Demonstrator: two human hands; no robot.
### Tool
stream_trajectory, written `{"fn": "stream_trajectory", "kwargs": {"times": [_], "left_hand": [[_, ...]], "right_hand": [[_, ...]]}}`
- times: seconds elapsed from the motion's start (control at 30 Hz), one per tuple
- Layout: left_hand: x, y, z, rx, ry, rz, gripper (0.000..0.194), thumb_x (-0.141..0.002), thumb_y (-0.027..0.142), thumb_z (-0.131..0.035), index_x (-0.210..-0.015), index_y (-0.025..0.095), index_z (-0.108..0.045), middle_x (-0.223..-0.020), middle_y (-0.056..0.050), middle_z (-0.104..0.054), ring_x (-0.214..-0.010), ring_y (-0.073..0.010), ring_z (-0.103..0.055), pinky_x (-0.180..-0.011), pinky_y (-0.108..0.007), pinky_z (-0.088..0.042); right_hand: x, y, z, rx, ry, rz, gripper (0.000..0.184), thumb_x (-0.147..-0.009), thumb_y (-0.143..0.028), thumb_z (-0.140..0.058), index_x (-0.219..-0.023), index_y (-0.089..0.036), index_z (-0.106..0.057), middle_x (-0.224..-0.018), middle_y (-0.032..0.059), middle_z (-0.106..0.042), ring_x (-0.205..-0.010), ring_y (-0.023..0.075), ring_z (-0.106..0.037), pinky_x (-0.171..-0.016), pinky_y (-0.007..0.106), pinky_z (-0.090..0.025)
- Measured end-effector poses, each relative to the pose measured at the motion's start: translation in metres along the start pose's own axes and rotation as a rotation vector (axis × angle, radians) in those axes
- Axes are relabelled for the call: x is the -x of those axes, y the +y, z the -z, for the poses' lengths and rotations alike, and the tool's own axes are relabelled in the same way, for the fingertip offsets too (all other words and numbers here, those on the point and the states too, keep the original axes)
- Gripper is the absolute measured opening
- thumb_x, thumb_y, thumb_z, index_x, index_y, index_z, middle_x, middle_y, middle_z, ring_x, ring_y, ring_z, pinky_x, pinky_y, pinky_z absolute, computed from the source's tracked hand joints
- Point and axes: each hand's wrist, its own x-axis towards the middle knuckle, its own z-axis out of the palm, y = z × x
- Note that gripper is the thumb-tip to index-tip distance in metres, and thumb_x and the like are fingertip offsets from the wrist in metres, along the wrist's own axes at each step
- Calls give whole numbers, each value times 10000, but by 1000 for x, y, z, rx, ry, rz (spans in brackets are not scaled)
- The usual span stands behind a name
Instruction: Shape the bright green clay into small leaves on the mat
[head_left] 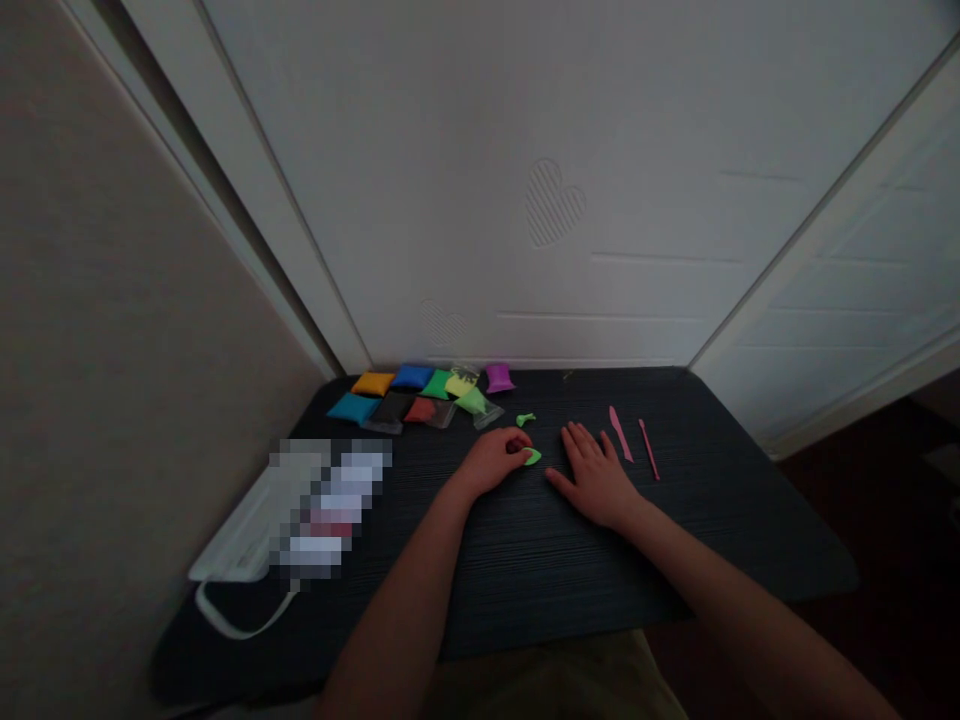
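Observation:
My left hand (499,458) is closed, its thumb and fingers pinching the edge of a flat light-green piece of modelling clay (532,457) at the table surface. Palm down on the table, my right hand (594,475) lies with its fingers spread and holds nothing. Just beyond my left hand is a smaller light-green clay piece (524,420), irregular in shape. To the right of my right hand lie a pink plastic knife (621,435) and a thin pink stick tool (649,450).
Several clay packets in different colours, among them a blue one (412,376) and a purple one (499,377), lie along the back left of the dark table (720,520). A white strapped item (244,530), partly blurred out, is at the left. A white panel (450,200) rises behind.

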Motion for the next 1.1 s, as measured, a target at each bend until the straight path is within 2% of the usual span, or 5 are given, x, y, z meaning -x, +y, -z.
{"fn": "stream_trajectory", "kwargs": {"times": [0.5, 0.7, 0.8, 0.9, 1.1], "left_hand": [[-1, 5, 0, 17, 42, 42, 213, -702, 292, -539, -870, 172, -594, -762, -15, -618, -672, -131, -546, -616, -242, -414], [-2, 2, 0, 24, 36, 32, 222, -705, 314, -536, -868, 175, -595, -749, -13, -611, -651, -126, -531, -596, -238, -400], [-2, 3, 0, 49, 18, 47, 227, -705, 317, -540, -871, 172, -594, -764, -19, -614, -655, -128, -534, -593, -238, -401], [-1, 6, -1, 79, 1, 57, 226, -701, 314, -550, -869, 169, -592, -778, -21, -618, -682, -133, -547, -611, -240, -408], [1, 14, -7, -17, -31, 23, 201, -701, 320, -551, -832, 178, -608, -766, -11, -608, -702, -137, -542, -632, -244, -404]], "right_hand": [[5, -6, -2, -79, -18, 71, 707, -799, -587, -226, -1328, -117, -247, -1387, 133, -257, -1293, 245, -163, -1037, 474, -61], [0, 27, 23, -453, -45, 37, 587, -845, -495, -249, -1343, -189, -191, -1412, 75, -208, -1298, 189, -160, -1043, 430, -163], [7, 47, 38, -595, 104, -103, 481, -864, -434, -268, -1283, -203, -319, -1359, 71, -325, -1256, 179, -274, -1027, 386, -237], [26, 50, 41, -580, 33, -142, 376, -843, -418, -353, -1126, -214, -493, -1134, 74, -538, -1046, 188, -503, -919, 367, -381], [50, 24, 24, -395, 10, -37, 212, -771, -322, -509, -925, -200, -590, -980, 65, -580, -943, 209, -522, -853, 377, -396]]}}
